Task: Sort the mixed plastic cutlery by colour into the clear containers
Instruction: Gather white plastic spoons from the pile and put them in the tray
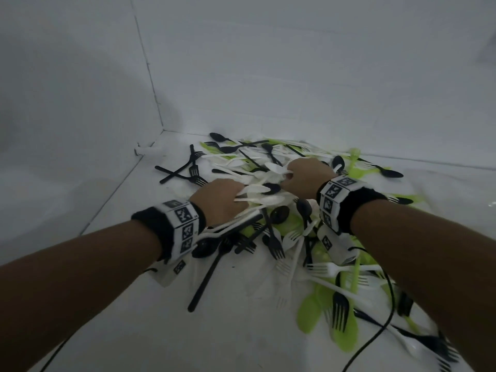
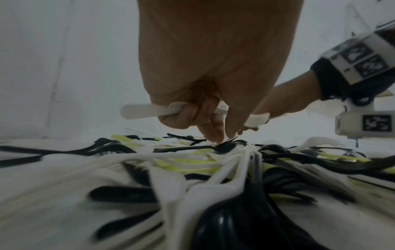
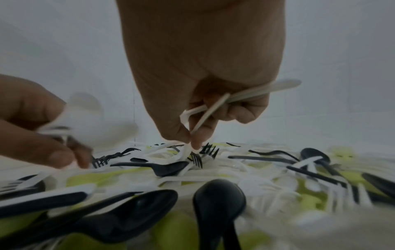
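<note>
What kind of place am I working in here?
Probably a staged recording booth, not a kitchen: bare white walls meeting in a corner, a white surface, and marker-tagged wristbands with a trailing cable.

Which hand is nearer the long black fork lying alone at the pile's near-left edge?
Left. The left hand is just above the black fork, by its head; the right hand is further off, across the pile.
</note>
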### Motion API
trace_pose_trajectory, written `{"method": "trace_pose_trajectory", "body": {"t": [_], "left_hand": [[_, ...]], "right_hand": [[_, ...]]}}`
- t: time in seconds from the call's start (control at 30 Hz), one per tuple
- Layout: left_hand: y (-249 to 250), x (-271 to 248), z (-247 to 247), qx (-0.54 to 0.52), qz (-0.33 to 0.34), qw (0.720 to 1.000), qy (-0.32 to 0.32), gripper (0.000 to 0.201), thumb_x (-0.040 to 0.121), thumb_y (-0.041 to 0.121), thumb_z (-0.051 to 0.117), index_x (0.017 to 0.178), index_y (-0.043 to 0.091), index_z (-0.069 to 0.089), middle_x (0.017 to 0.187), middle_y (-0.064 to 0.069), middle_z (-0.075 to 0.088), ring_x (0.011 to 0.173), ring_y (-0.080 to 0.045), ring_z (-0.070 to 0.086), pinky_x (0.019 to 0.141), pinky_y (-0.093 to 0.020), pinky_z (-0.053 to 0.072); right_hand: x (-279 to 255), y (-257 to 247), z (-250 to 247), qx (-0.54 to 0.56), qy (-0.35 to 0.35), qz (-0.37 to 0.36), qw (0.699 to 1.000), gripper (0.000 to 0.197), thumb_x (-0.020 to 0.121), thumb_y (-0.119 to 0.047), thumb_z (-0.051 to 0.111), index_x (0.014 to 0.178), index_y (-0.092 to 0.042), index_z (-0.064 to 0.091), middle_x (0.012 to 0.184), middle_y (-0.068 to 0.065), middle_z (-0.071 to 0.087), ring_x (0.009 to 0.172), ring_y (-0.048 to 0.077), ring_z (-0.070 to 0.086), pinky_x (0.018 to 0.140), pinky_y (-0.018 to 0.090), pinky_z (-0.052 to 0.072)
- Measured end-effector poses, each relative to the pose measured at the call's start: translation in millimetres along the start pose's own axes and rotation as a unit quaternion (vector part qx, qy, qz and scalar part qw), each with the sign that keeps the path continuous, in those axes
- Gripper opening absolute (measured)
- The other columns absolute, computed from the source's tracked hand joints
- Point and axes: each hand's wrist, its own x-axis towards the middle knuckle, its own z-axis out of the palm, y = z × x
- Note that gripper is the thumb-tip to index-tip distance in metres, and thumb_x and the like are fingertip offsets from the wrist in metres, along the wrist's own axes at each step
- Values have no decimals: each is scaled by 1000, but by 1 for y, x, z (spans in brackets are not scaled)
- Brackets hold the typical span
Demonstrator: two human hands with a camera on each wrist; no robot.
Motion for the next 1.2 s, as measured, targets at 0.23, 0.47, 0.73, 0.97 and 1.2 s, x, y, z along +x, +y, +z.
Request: {"method": "trace_pose_trajectory", "body": {"t": [0.23, 0.47, 0.73, 0.97, 1.2], "left_hand": [[14, 31, 18, 86, 6, 993, -82, 28, 101, 36, 55, 78, 26, 42, 85, 7, 49, 87, -18, 52, 75, -30, 39], [19, 34, -4, 74, 8, 996, -53, 29, 97, 49, 52, 93, 21, 58, 100, 0, 63, 92, -21, 57, 78, -35, 44], [35, 3, -18, -30, 12, 996, -79, 22, 107, 28, 41, 110, 9, 51, 106, -12, 68, 84, -24, 61, 75, -36, 48], [74, -7, 22, -25, 118, 985, -125, 27, 98, 51, 56, 116, 31, 60, 96, 7, 68, 88, -15, 65, 79, -34, 54], [69, 7, 38, 118, 62, 978, -159, 55, 82, 84, 50, 101, 33, 63, 98, 9, 68, 92, -14, 64, 86, -38, 54]], "right_hand": [[-34, 34, 2, 51, 3, 64, 997, 28, 92, -32, 48, 72, -13, 45, 72, 4, 48, 64, 22, 48, 53, 29, 29], [-68, 65, 8, 159, 8, 139, 977, 26, 100, -35, 44, 108, -10, 44, 91, 5, 54, 80, 22, 53, 62, 35, 36], [-113, 60, 30, 171, -7, 110, 979, 34, 100, -47, 52, 107, -14, 47, 90, 2, 56, 81, 21, 56, 63, 35, 39], [-132, 98, 55, 118, -13, 146, 982, 24, 101, -35, 54, 112, -14, 53, 104, 8, 63, 97, 31, 62, 72, 36, 45], [-129, 132, 52, 153, 31, 186, 970, 39, 97, -38, 62, 126, -14, 50, 111, 6, 61, 96, 29, 57, 76, 36, 44]]}}
